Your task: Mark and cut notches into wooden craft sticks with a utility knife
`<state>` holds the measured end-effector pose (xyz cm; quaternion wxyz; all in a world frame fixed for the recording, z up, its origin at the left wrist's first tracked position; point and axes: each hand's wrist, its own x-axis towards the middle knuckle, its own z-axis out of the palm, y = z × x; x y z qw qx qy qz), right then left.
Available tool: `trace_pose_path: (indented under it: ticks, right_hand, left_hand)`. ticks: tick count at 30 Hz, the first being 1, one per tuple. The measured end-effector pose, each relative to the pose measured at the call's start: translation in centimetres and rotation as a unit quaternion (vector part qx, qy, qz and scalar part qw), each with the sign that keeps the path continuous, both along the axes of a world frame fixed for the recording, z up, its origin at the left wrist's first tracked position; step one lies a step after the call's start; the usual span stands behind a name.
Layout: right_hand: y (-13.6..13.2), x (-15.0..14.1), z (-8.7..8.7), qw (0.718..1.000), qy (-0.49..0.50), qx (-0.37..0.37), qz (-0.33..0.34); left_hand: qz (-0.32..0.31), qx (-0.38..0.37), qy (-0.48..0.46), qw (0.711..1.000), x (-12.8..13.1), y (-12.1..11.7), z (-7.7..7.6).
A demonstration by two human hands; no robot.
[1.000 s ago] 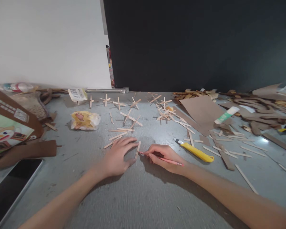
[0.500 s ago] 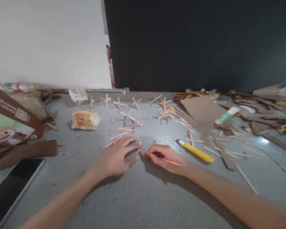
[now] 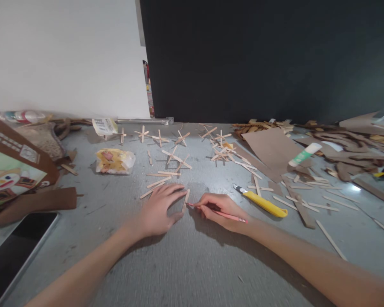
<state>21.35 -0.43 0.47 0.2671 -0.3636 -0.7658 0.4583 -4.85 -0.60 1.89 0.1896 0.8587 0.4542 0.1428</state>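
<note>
A short wooden craft stick (image 3: 186, 199) lies on the grey table between my hands. My left hand (image 3: 158, 209) is curved beside it, with the thumb tip at its near end and the fingertips at its upper left edge, steadying it. In my right hand (image 3: 219, 209) is a pink pencil (image 3: 227, 216), pinched near its point. The pencil's tip meets the right side of the stick or stops just beside it; I cannot tell which. Several loose craft sticks (image 3: 155, 182) lie just beyond my left hand, and crossed-stick pieces (image 3: 172, 155) stand farther back.
Right of my right hand lies a yellow utility knife (image 3: 264, 204), blade exposed. Beyond are a glue stick (image 3: 305, 154), cardboard (image 3: 269, 149) and scattered sticks. To the left are a phone (image 3: 19, 251), a plastic packet (image 3: 114, 161) and a printed carton (image 3: 16, 166). A dark panel (image 3: 269, 59) rises behind.
My left fingertips have shifted slightly up and off the stick's middle, so more of it shows. The right hand and pencil stay almost where they were.
</note>
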Motion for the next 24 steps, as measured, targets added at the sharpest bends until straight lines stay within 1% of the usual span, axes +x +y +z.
trace_pose_path:
  ticks: [4, 10, 14, 17, 21, 24]
  right_hand:
    - [0.02, -0.01, -0.11, 1.0, 0.0, -0.001, -0.01]
    - [-0.05, -0.07, 0.01, 1.0, -0.004, -0.004, -0.017]
    - [-0.08, 0.02, 0.0, 1.0, -0.01, 0.013, -0.005]
    - [-0.07, 0.04, 0.02, 1.0, -0.002, 0.011, -0.009]
    - [-0.09, -0.07, 0.3, 1.0, -0.02, 0.023, -0.007]
    - [-0.13, -0.17, 0.46, 1.0, -0.014, 0.015, -0.01]
  left_hand:
    - [-0.01, 0.006, -0.009, 1.0, -0.13, 0.1, -0.22]
    - [-0.008, 0.006, -0.002, 1.0, -0.13, 0.11, -0.16]
    - [-0.006, 0.005, -0.004, 1.0, -0.14, 0.07, -0.05]
    - [-0.006, 0.003, -0.004, 1.0, -0.1, 0.07, -0.02]
    - [-0.002, -0.004, 0.004, 1.0, 0.04, 0.08, 0.05]
    - [0.001, -0.008, 0.011, 1.0, 0.11, 0.04, 0.16]
